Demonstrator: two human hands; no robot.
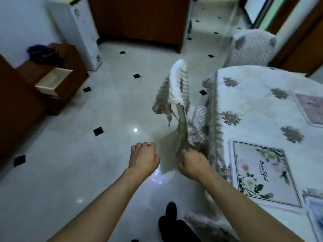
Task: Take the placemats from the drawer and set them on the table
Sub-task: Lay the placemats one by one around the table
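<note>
A: Placemats: one with a floral print [262,173] lies flat at the near edge of the surface [253,105], a pinkish one [311,109] sits toward the far right edge, and a third [316,217] is just visible at the near right corner, cut off by the frame.

B: Hands?

A: Both are off the surface, over the floor [87,154]. The right hand [192,165] is curled closed on something thin and greyish [167,149] by the surface's near-left edge. It could be a placemat seen from the back or just cloth; too blurred to say. The left hand [144,157] is fisted and just touches the sheet's left corner; I cannot tell whether it grips it.

B: Drawer?

A: The drawer [52,81] is pulled open at far left, well apart from the surface, and looks empty inside.

B: Step in hand?

A: My guess is carrying or shaking out the last sheet. To do it well, pinch two adjacent corners, one per hand, and lift it clear of the draped chair cover [178,84] just beyond so it doesn't snag. Lay it on bare tablecloth along the left edge, apart from the floral mat. Lower the far edge first, then smooth it flat, square to the surface's edge.

B: Risk?

A: The sheet is limp, so a one-handed hold could let it fold under.
</note>
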